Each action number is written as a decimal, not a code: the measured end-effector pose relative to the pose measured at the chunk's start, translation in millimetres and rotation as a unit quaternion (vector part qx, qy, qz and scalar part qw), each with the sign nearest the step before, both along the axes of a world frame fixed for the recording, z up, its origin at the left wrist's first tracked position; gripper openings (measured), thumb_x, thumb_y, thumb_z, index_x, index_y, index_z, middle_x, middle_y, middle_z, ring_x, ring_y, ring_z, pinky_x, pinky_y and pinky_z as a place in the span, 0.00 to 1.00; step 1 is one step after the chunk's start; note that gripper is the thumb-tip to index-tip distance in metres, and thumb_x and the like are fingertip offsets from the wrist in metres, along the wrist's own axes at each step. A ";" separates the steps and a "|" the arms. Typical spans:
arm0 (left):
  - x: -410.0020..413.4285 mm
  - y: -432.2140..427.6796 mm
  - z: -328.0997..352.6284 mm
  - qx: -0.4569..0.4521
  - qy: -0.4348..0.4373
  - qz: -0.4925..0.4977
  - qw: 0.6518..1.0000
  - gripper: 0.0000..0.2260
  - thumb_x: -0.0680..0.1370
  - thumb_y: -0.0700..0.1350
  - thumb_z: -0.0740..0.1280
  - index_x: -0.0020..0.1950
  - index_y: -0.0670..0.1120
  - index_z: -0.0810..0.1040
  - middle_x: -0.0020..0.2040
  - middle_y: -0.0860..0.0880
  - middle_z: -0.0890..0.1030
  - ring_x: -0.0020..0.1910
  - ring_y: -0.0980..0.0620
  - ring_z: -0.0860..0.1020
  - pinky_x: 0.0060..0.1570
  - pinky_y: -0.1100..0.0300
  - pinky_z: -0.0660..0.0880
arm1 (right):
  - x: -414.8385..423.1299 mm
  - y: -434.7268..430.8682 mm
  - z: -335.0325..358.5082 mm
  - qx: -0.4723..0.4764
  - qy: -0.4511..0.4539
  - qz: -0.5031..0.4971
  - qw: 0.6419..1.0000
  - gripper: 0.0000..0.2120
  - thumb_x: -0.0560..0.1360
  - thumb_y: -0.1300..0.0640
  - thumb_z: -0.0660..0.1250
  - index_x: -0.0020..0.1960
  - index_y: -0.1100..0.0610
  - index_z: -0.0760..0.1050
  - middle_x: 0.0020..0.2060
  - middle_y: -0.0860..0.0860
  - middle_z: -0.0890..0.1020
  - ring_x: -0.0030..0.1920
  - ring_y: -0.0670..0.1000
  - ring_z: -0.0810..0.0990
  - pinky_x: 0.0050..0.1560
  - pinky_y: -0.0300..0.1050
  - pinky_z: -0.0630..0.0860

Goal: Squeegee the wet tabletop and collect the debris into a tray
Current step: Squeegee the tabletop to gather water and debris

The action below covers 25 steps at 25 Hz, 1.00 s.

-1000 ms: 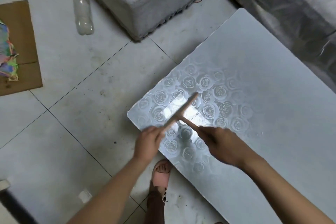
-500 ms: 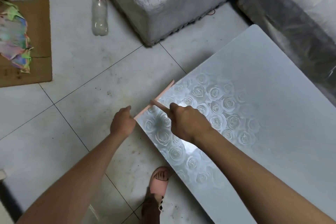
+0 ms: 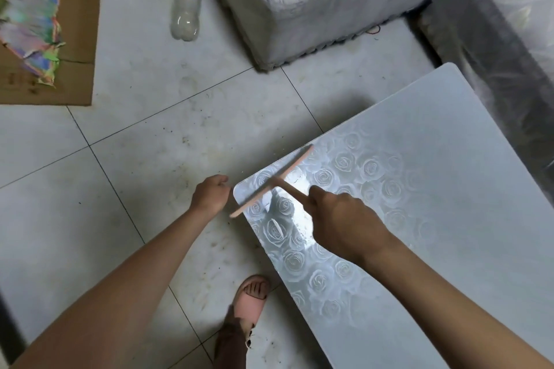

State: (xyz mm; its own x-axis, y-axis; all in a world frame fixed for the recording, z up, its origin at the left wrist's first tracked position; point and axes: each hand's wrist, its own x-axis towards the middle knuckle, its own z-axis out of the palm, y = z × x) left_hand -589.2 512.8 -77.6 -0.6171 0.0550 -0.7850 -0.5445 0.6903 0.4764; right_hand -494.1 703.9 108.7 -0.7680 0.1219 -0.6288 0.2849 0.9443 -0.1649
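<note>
The right hand (image 3: 341,219) has its grip clenched on the handle of the squeegee (image 3: 277,184); the blade lies across the bench (image 3: 449,204) corner, its 7 o'clock end past the edge; the left hand (image 3: 209,198) sits at 9 o'clock, fingers tucked under, grip unreadable; no tray shows; best keep the blade flat and the pressure even, with a catcher under the edge.

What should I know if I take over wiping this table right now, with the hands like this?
Right hand: grips the squeegee handle.
Left hand: off the tabletop, beside its corner, fingers curled, nothing seen in it.
Blade lies across that corner, one end past the edge.
Done: this stroke is at the edge.
Left: the rest of the tabletop, then the tray step; no tray in view.
</note>
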 end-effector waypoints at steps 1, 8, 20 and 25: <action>1.2 -1.2 0.1 0.001 -0.001 -0.009 1.000 0.20 0.77 0.39 0.57 0.68 0.43 0.73 0.64 0.44 0.78 0.64 0.43 0.75 0.66 0.50 0.69 | 6.2 6.3 4.2 0.012 -0.016 0.001 1.000 0.01 0.78 0.56 0.56 0.48 0.53 0.65 0.31 0.49 0.67 0.32 0.54 0.69 0.28 0.44 0.61; 0.6 -0.1 3.2 -0.006 0.016 -0.002 1.000 0.15 0.76 0.41 0.55 0.52 0.50 0.80 0.55 0.44 0.81 0.51 0.44 0.79 0.51 0.55 0.73 | -27.4 -13.1 -7.6 -0.008 0.039 0.022 0.999 0.03 0.78 0.57 0.56 0.47 0.52 0.62 0.30 0.50 0.67 0.27 0.51 0.64 0.25 0.43 0.57; 14.3 -10.3 15.9 -0.062 0.102 -0.180 0.976 0.12 0.80 0.41 0.55 0.55 0.46 0.77 0.53 0.44 0.79 0.53 0.43 0.76 0.52 0.56 0.72 | 8.9 -1.4 5.6 0.032 0.027 0.027 0.999 0.03 0.80 0.53 0.53 0.50 0.50 0.65 0.30 0.48 0.69 0.28 0.52 0.67 0.28 0.45 0.63; 21.7 -4.7 23.6 -0.134 0.125 -0.303 0.935 0.17 0.79 0.41 0.54 0.68 0.46 0.68 0.60 0.44 0.78 0.56 0.39 0.76 0.48 0.54 0.71 | 37.8 7.8 0.9 0.046 -0.029 0.014 0.998 0.04 0.81 0.52 0.50 0.53 0.49 0.63 0.31 0.48 0.68 0.33 0.55 0.68 0.32 0.46 0.64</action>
